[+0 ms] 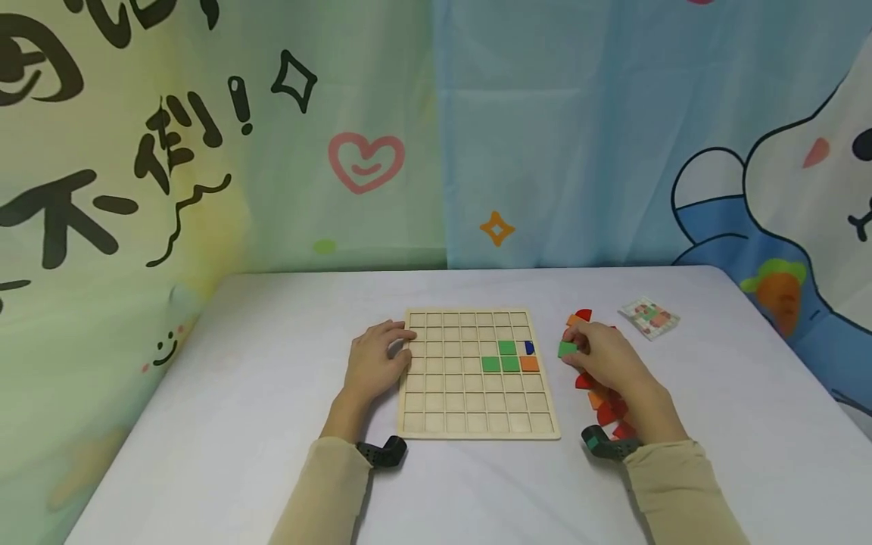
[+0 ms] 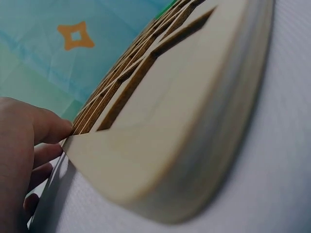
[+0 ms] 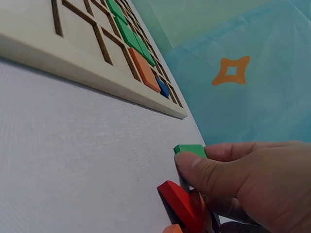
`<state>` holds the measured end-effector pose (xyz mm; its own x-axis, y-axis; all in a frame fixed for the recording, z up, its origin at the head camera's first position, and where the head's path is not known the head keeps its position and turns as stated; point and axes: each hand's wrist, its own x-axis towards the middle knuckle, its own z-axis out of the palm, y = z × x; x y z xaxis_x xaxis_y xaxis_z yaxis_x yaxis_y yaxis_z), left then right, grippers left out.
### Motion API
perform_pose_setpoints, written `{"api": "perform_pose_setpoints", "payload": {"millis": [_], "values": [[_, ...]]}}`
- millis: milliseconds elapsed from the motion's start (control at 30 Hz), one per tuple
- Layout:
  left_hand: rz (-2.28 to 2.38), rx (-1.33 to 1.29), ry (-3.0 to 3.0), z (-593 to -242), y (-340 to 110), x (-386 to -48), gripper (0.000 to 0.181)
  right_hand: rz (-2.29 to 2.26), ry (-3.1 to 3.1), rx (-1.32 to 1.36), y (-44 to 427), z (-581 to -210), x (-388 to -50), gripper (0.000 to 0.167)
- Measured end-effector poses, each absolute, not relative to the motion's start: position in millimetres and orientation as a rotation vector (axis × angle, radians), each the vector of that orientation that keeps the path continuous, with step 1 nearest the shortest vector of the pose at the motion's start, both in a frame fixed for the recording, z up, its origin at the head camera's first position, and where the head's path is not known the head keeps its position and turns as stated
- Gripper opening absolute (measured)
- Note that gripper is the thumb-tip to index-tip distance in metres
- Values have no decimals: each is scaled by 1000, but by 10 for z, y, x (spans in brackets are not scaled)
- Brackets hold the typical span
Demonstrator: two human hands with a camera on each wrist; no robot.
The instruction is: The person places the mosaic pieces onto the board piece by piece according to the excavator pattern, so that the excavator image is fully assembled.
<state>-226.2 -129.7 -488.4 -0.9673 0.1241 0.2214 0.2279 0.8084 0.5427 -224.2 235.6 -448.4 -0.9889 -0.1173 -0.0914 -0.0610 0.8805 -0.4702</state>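
Observation:
My left hand [image 1: 375, 357] rests at the left edge of a wooden grid board [image 1: 444, 402], its fingertips touching the rim. In the left wrist view, the fingers [image 2: 51, 126] meet the board's side. Thumb and fingers of my right hand [image 1: 606, 354] pinch a green square tile [image 3: 192, 149], to the right of the board. Below that hand, red pieces [image 3: 181, 204] and orange ones lie loosely heaped, partly hidden by it. Set in the grid's right side are several green tiles [image 1: 509, 364], an orange tile [image 1: 529, 364] and a small blue piece [image 1: 529, 347].
A small printed packet or card [image 1: 649, 317] lies at the back right of the white table [image 1: 272, 393]. Black wrist devices [image 1: 383, 452] sit on both wrists. A patterned curtain [image 1: 545, 136] hangs behind the table.

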Motion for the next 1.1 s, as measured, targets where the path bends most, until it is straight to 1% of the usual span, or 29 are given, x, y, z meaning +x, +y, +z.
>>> {"api": "perform_pose_setpoints", "payload": {"millis": [233,500,833,967,1100], "values": [[-882,-289,-2805,-4857,-1294,-2255,32,-756,2963,-159,2324,-4490,-2233,27],[-891,-293,-2756,-4885,-1288,-2238,32,-744,3003,-202,2288,-4515,-2248,13],[-898,-290,-2803,-4869,-1269,-2256,31,-759,3063,-255,2300,-4400,-2172,26],[-908,-271,-2799,-4875,-1287,-2258,31,-834,3057,-265,2208,-4368,-2173,24],[-927,-278,-2782,-4882,-1293,-2275,30,-894,3055,-351,2062,-4354,-2194,20]]}}
